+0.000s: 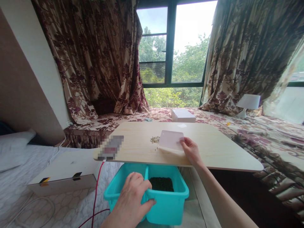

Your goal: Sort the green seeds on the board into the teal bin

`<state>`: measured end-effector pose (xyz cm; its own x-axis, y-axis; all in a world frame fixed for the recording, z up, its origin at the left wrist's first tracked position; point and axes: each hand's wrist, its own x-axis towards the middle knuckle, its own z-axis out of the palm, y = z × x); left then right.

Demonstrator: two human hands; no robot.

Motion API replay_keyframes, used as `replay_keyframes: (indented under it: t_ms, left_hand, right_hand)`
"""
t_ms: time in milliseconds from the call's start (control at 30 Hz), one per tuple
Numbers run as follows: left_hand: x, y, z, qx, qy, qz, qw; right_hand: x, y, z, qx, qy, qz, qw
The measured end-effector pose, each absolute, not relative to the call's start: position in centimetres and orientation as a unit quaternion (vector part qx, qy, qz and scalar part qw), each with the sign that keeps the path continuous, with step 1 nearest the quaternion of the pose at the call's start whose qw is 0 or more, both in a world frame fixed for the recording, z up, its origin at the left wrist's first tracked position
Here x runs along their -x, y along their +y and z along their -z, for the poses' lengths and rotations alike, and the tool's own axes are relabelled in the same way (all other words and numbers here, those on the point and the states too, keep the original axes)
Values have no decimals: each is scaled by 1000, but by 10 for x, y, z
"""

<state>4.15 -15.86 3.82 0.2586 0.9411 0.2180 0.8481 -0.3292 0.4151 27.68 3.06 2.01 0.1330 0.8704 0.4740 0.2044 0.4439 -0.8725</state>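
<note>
A thin white plastic sheet [171, 140] with rounded corners is pinched at its right edge by my right hand [190, 149], low over the pale wooden tabletop [218, 145]. Just left of the sheet lies a small scatter of greenish-brown, seed-like bits [155, 139]. Below the table's front edge, my left hand [136, 190] grips the front rim of a turquoise bin [167, 205] at its divider. Dark granular material [161, 184] lies in the bin's right compartment. My left hand partly hides the left compartment.
A pixelated phone-like device [111, 147] sits on the table's left end, with a red cable [97, 186] hanging down. Left of the bin, a white box [68, 172] rests on the bed. Behind the table are another white box [183, 115] and a lamp [248, 103].
</note>
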Motion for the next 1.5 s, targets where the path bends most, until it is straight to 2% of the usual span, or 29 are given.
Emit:
replay_keyframes:
  t_ms: [633,1500]
  left_hand:
    - [-38,-160,-39,-775,585,-210,115]
    - [-37,-161,-38,-770,584,-231,112]
  right_hand:
    - [-272,26,-24,407,-624,-328,581]
    - [-273,22,-27,439,-618,-288,586]
